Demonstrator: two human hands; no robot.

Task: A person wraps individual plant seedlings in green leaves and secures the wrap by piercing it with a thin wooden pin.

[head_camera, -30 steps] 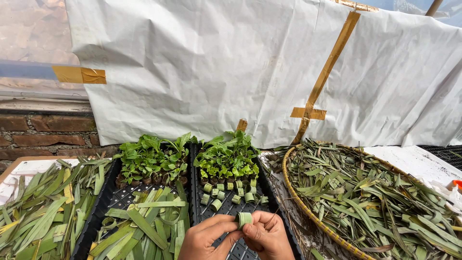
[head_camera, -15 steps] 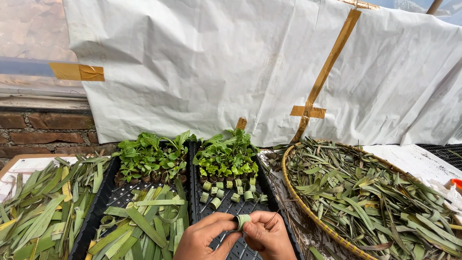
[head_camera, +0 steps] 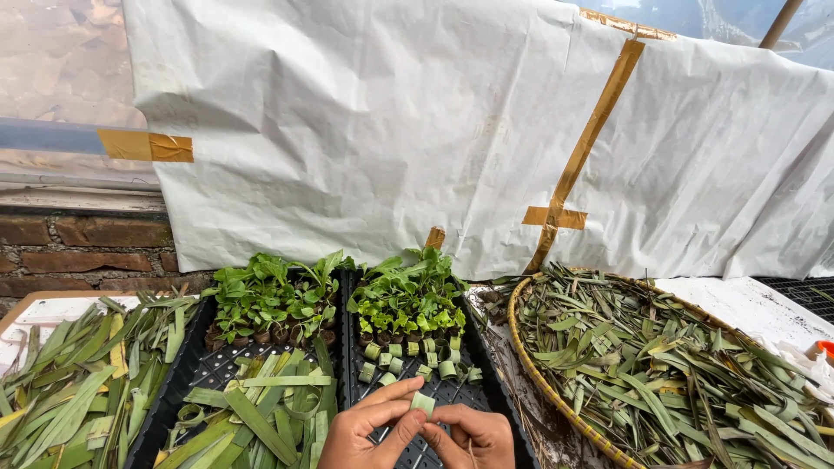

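My left hand (head_camera: 369, 430) and my right hand (head_camera: 473, 437) meet at the bottom edge, above a black seedling tray (head_camera: 497, 393). Between the fingertips of both hands sits a small rolled strip of pale green leaf (head_camera: 423, 404). Several similar little leaf rolls (head_camera: 415, 359) stand in the tray just beyond my hands. Behind them grows a clump of green seedlings (head_camera: 408, 295).
A second black tray (head_camera: 184, 373) to the left holds seedlings (head_camera: 269, 295) and loose leaf strips (head_camera: 261, 417). More long leaves (head_camera: 78, 382) lie at far left. A round woven basket (head_camera: 534, 373) of cut leaves sits on the right. White sheeting (head_camera: 391, 130) hangs behind.
My hands have stayed low over the tray, still working the small leaf roll between the fingertips. Nothing else has moved.
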